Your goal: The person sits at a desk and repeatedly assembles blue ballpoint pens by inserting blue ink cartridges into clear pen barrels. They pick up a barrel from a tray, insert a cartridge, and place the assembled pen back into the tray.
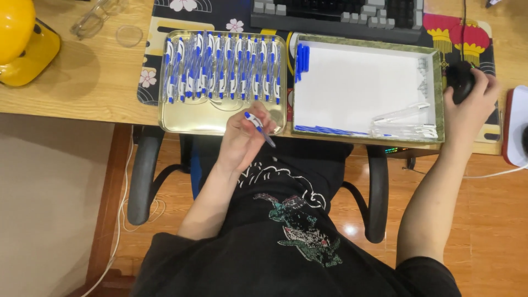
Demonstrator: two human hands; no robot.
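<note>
1. Pens fill the gold tray [170, 122] in one packed row [223, 69], blue-and-white and side by side; by that count most of the assembling looks done.
2. White box [300, 118] holds what is left: a few blue caps [302, 59] at its far left corner, thin blue refills [324, 130] along the near edge, clear barrels [404, 124] at the near right corner.
3. Left hand [242, 137] hovers at the tray's near edge, fingers pressed together around one blue-and-white pen [258, 127]. The pen sits tilted in the pinch, apart from the row, not yet laid down.
4. Right hand [470, 102] lies curled over a black mouse [459, 80] just right of the box, well apart from the pen.
5. Keyboard [335, 14] sits beyond both containers.
</note>
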